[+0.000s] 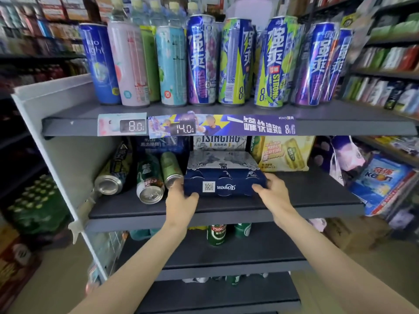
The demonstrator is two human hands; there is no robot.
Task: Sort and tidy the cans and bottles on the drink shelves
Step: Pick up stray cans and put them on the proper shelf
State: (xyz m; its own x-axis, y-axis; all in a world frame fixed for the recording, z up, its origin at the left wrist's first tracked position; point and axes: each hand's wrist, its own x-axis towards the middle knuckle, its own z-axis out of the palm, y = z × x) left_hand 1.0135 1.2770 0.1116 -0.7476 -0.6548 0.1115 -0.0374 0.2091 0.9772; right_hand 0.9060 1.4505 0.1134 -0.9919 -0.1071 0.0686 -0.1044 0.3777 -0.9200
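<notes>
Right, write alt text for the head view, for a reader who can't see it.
Both hands, left and right, grip the ends of a blue can pack on the middle shelf. Three loose cans lie left of it; tall cans stand on the shelf above.

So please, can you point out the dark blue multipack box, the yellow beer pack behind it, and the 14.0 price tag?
dark blue multipack box (223, 185): head view, on its front face beside the QR code.
yellow beer pack (283, 154): head view, on its front face.
14.0 price tag (182, 128): head view, on the digits.
</notes>
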